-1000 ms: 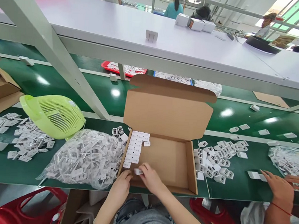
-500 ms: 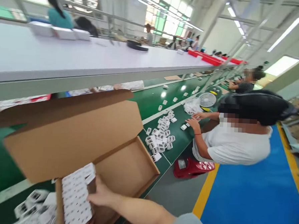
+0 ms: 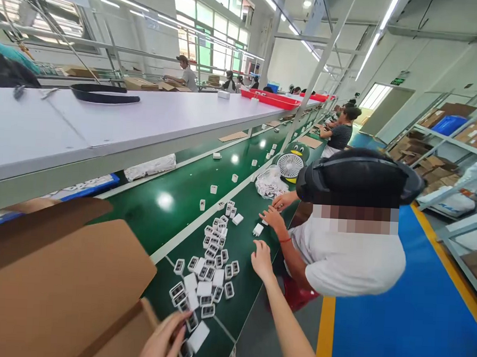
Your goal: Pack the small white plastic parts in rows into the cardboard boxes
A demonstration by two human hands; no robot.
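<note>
My left hand (image 3: 165, 341) is at the bottom edge, fingers stretched onto the near end of a pile of small white chargers (image 3: 207, 270) lying on the green belt (image 3: 168, 217). Just left of it stands the open cardboard box (image 3: 60, 286), lid up. My right hand (image 3: 262, 259) reaches out over the belt's front edge, right of the pile, fingers loosely apart with nothing seen in them. A single white charger (image 3: 257, 230) lies just beyond it, beside a co-worker's hands (image 3: 274, 219).
A co-worker in a white shirt (image 3: 350, 259) sits close on the right at the same belt. Farther along stand a small white fan (image 3: 290, 165) and a clear bag of parts (image 3: 269, 184). A white shelf (image 3: 105, 123) overhangs the belt. The floor on the right is blue.
My view has swung further right along the line. My right hand left the box and now reaches over the belt edge. My left hand now rests on the charger pile.
</note>
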